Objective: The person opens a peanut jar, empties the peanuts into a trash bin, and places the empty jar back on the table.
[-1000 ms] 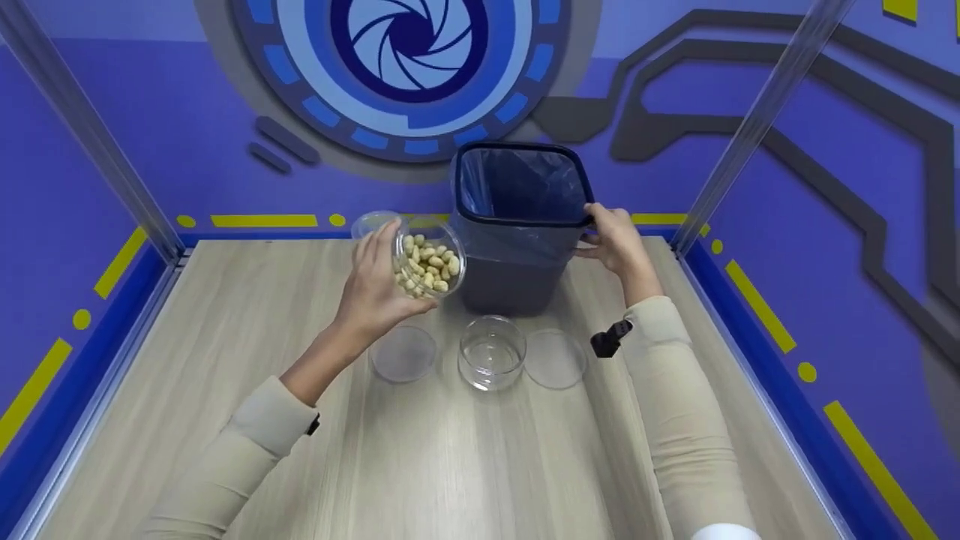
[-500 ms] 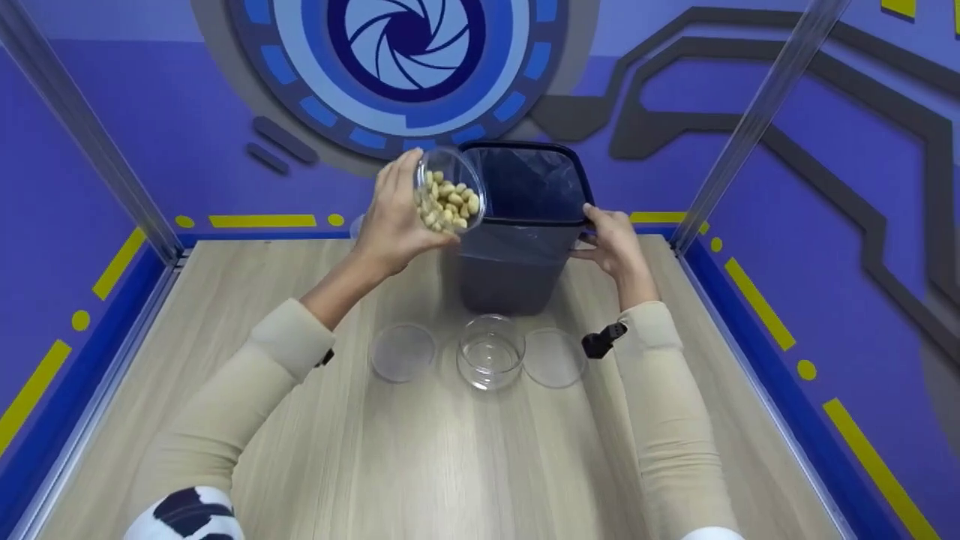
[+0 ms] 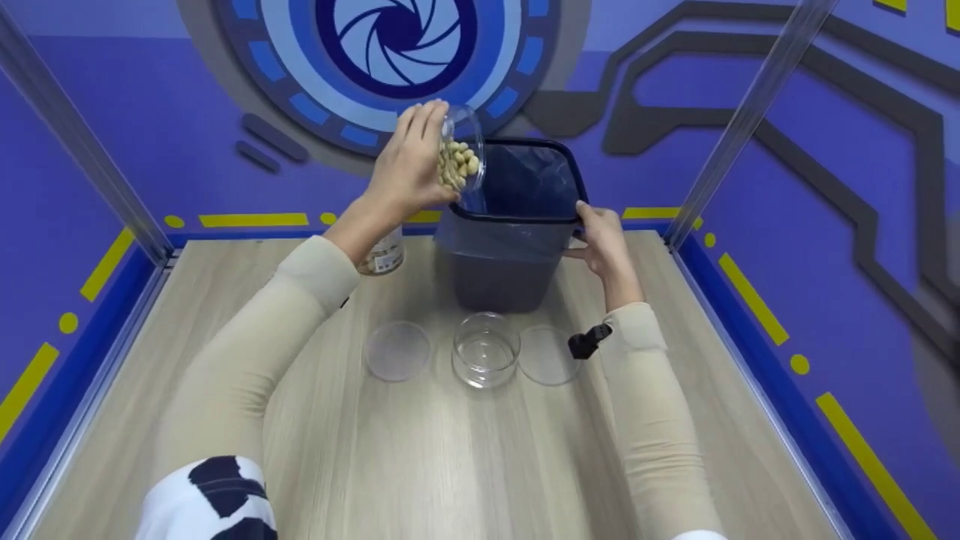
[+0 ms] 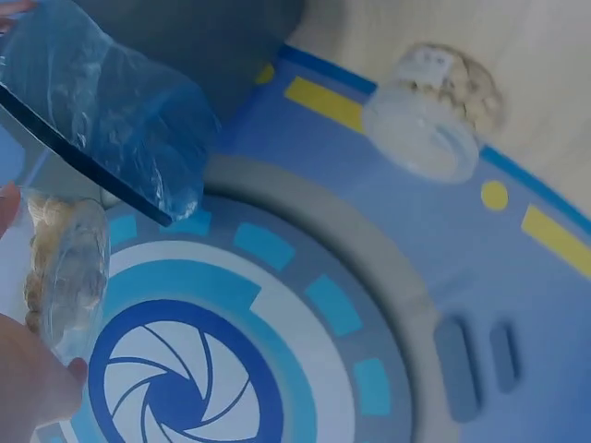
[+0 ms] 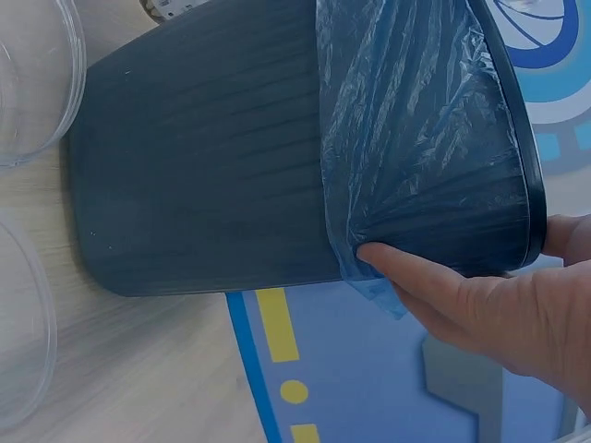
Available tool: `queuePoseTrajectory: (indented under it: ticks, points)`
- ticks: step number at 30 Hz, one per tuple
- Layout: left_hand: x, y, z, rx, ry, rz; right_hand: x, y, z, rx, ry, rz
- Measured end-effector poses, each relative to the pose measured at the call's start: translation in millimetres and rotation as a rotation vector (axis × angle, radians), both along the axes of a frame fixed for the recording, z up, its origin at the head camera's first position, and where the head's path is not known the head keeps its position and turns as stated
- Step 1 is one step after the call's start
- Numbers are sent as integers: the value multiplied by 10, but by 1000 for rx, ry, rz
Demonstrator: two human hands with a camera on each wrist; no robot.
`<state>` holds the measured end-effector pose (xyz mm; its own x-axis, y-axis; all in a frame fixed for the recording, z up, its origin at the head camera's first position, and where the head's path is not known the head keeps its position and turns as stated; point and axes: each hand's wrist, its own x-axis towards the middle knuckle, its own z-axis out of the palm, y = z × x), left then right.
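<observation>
Head view: a tilted nut jar (image 3: 463, 142) sits within the gripping fingers (image 3: 428, 121) of the left hand (image 3: 409, 161), seemingly at the rim of the bin (image 3: 501, 281) the right hand (image 3: 606, 241) grips.

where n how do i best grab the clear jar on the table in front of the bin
Probably best: grip the clear jar round its upper side wall, thumb and fingers opposed, coming from above and the near side. The wall is round, the bin stands behind the jar, and a flat disc lies close on its right, crowding the base.
</observation>
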<state>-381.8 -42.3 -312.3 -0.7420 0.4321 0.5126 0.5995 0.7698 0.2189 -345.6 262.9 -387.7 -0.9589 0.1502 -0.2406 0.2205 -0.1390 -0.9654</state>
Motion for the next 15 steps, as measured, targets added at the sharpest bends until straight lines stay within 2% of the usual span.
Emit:
queuePoseTrajectory:
  ticks: [5, 8, 11, 15]
  points:
    - [-89, 140, 123, -247, 37, -1, 12, -11, 0, -9, 15, -3]
    - [-132, 240, 163, -359, 60, -9, 26, -19, -4, -6, 35, -6]
    - [-162, 323, 162, -418, 68, -7, 38, -31, -10, -1, 40, -18]
    - [-173, 371, 129, -444, 53, -1, 46, -47, -19, -1, 32, -25]
